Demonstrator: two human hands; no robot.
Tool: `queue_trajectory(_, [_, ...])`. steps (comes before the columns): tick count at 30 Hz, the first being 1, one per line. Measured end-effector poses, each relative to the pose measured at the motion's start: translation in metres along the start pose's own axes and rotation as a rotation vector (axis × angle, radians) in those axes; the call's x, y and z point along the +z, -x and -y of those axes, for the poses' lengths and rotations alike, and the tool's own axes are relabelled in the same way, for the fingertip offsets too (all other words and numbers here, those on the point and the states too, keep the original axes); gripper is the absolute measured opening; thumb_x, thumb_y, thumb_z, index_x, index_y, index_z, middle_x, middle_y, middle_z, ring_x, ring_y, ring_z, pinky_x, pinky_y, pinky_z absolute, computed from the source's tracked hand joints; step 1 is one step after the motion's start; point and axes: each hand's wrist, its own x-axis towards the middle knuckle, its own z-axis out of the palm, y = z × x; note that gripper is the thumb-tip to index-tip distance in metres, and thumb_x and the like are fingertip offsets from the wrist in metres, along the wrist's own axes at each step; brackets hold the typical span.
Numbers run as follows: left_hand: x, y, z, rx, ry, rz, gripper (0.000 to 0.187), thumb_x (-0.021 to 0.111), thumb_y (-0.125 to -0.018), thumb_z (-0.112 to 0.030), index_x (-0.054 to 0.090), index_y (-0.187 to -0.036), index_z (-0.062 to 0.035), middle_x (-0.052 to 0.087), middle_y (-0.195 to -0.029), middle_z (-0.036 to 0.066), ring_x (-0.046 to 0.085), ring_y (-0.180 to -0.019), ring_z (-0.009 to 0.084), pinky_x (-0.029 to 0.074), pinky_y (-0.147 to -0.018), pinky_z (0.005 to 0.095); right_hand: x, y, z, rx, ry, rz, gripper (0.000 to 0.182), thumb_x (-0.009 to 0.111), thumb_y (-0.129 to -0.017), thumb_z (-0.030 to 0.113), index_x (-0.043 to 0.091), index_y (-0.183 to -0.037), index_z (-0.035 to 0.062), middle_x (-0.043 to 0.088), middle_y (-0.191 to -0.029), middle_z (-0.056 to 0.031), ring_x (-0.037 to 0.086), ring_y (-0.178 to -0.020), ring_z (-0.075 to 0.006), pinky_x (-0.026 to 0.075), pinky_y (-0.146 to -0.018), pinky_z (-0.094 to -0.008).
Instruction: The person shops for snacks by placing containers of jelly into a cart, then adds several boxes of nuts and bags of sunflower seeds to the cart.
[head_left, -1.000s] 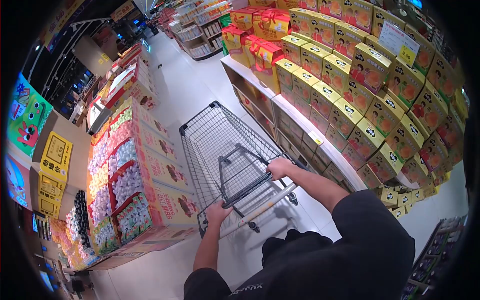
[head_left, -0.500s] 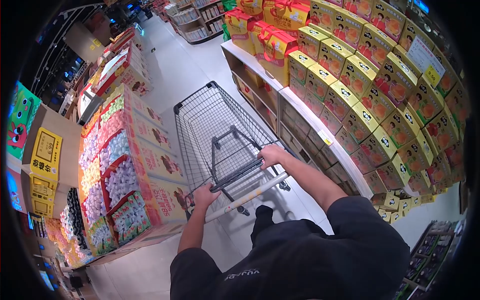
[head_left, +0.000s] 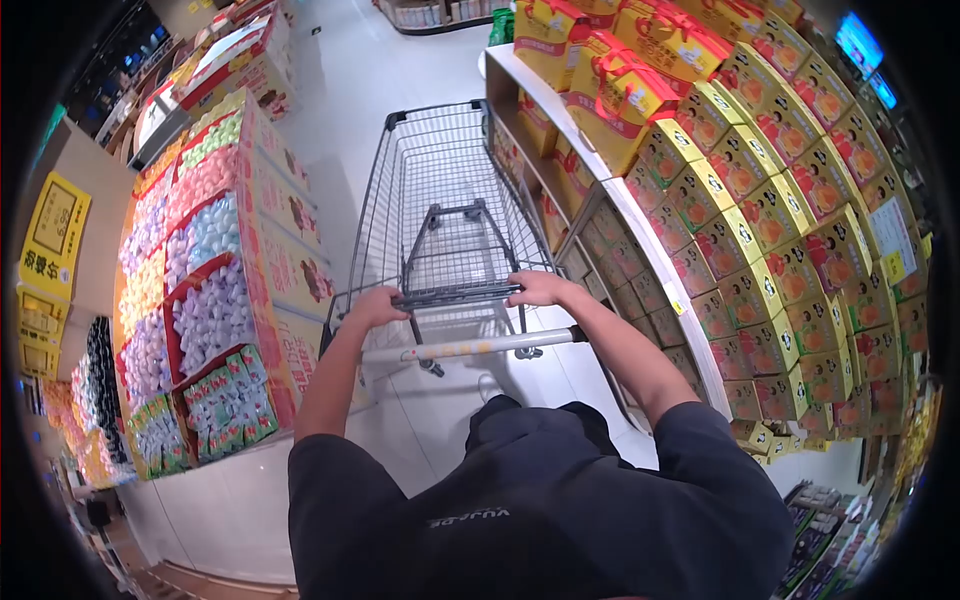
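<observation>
A grey wire shopping cart (head_left: 440,140) stands in front of me, its basket holding no goods that I can see. My left hand (head_left: 378,305) is closed around the left part of the dark bar (head_left: 455,296) at the basket's near edge. On the right part of that same bar, my right hand (head_left: 540,289) is closed as well. The cart's pale push handle (head_left: 470,347) runs beneath my forearms, nearer to my body, and neither hand is on it.
At left, bins of wrapped candies (head_left: 215,315) line the aisle, with yellow price signs (head_left: 55,230) beyond. Stacked yellow boxes (head_left: 740,250) on a white-edged shelf (head_left: 640,220) rise close on the right. Red and yellow gift bags (head_left: 620,95) stand farther ahead. Pale floor (head_left: 350,70) stretches forward.
My view has turned, so the cart now points more straight ahead and the aisle stands more upright. The boxes and candy bins have shifted in view. Both hands keep hold of the bar.
</observation>
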Motion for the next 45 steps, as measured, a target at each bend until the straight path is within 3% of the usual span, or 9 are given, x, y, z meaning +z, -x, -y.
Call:
queue_trajectory(2, [-0.005, 0.006, 0.011, -0.082, 0.002, 0.078, 0.05, 0.075, -0.067, -0.04, 0.067, -0.109, -0.0138, 0.068, -0.106, 0.01, 0.062, -0.104, 0.026, 0.047, -0.091, 0.0473, -0.009, -0.009, 0.023, 0.063, -0.052, 0.139, 0.065, 0.063, -0.075, 0.047, 0.058, -0.12, -0.0001, 0.062, -0.111, -0.0229, 0.058, -0.109, -0.0368, 0.046, -0.092, -0.0403])
queue_trajectory(6, [-0.013, 0.055, -0.068, -0.247, 0.016, -0.555, 0.059, 0.065, -0.078, -0.025, 0.049, -0.132, -0.0113, 0.048, -0.136, 0.011, 0.035, -0.134, 0.0297, 0.016, -0.104, 0.0737, 0.005, -0.03, 0.047, 0.078, -0.096, 0.095, 0.072, 0.063, -0.076, 0.045, 0.051, -0.13, -0.0008, 0.06, -0.119, -0.0248, 0.057, -0.113, -0.0368, 0.044, -0.096, -0.0388])
queue_trajectory(10, [0.044, 0.087, -0.136, -0.405, 0.138, -0.676, 0.053, 0.064, -0.075, -0.024, 0.055, -0.125, -0.0096, 0.046, -0.133, 0.014, 0.025, -0.14, 0.0327, 0.009, -0.106, 0.0732, 0.022, -0.049, 0.059, -0.048, -0.194, 0.125, 0.08, 0.06, -0.085, 0.041, 0.027, -0.149, 0.0051, 0.044, -0.141, -0.0248, 0.05, -0.126, -0.0357, 0.037, -0.106, -0.037])
queue_trajectory(17, [0.03, 0.095, -0.086, -0.424, 0.182, -0.745, 0.052, 0.063, -0.074, -0.019, 0.055, -0.124, -0.008, 0.037, -0.141, 0.016, 0.017, -0.144, 0.0331, 0.009, -0.105, 0.0739, -0.038, -0.095, 0.046, -0.102, 0.505, -0.344, 0.044, 0.056, -0.087, 0.039, 0.063, -0.118, 0.0091, 0.063, -0.119, -0.0121, 0.051, -0.122, -0.0254, 0.026, -0.111, -0.0529])
queue_trajectory(23, [0.011, 0.091, -0.012, -0.397, 0.225, -0.721, 0.054, 0.064, -0.072, -0.011, 0.057, -0.124, -0.0161, 0.034, -0.145, 0.015, 0.016, -0.145, 0.033, 0.016, -0.111, 0.0638, 0.033, -0.106, -0.003, -0.337, 0.277, -0.276, 0.035, 0.051, -0.092, 0.033, 0.068, -0.094, 0.0019, 0.06, -0.106, -0.0201, 0.04, -0.121, -0.0429, 0.029, -0.11, -0.0481])
queue_trajectory(27, [-0.007, 0.097, 0.034, -0.137, 0.234, -0.849, 0.054, 0.06, -0.067, 0.0, 0.061, -0.119, -0.015, 0.04, -0.141, 0.016, 0.026, -0.14, 0.0369, 0.025, -0.114, 0.0448, 0.051, -0.102, 0.035, -0.391, 0.198, -0.165, 0.037, 0.051, -0.093, 0.038, 0.065, -0.101, 0.0045, 0.059, -0.109, -0.0176, 0.04, -0.123, -0.0413, 0.027, -0.111, -0.0476])
queue_trajectory(32, [-0.01, 0.087, 0.034, -0.485, -0.104, -0.736, 0.044, 0.057, -0.076, -0.005, 0.059, -0.12, -0.0107, 0.048, -0.135, 0.014, 0.034, -0.136, 0.036, 0.028, -0.111, 0.0511, 0.077, -0.111, 0.064, -0.36, -0.111, -0.094, 0.042, 0.055, -0.091, 0.032, 0.056, -0.126, 0.0076, 0.054, -0.13, -0.0163, 0.037, -0.132, -0.0387, 0.027, -0.113, -0.0456])
queue_trajectory(37, [0.018, 0.07, -0.082, -0.171, 0.064, -0.577, 0.046, 0.062, -0.085, -0.026, 0.055, -0.126, -0.0054, 0.049, -0.135, 0.014, 0.037, -0.135, 0.0331, 0.023, -0.108, 0.0605, 0.063, -0.088, 0.079, -0.344, -0.458, -0.11, 0.039, 0.057, -0.088, 0.014, 0.057, -0.126, 0.0069, 0.053, -0.133, -0.0139, 0.047, -0.126, -0.031, 0.037, -0.106, -0.0418])
queue_trajectory(45, [0.082, 0.064, -0.054, -0.212, -0.074, -0.499, 0.08, 0.073, -0.076, -0.035, 0.038, -0.142, -0.0051, 0.031, -0.145, 0.025, 0.027, -0.137, 0.0398, 0.018, -0.114, 0.0526, 0.079, -0.047, 0.022, -0.02, -0.446, -0.343, 0.027, 0.057, -0.086, 0.006, 0.063, -0.112, 0.0024, 0.066, -0.108, -0.0122, 0.063, -0.102, -0.0237, 0.05, -0.089, -0.0343])
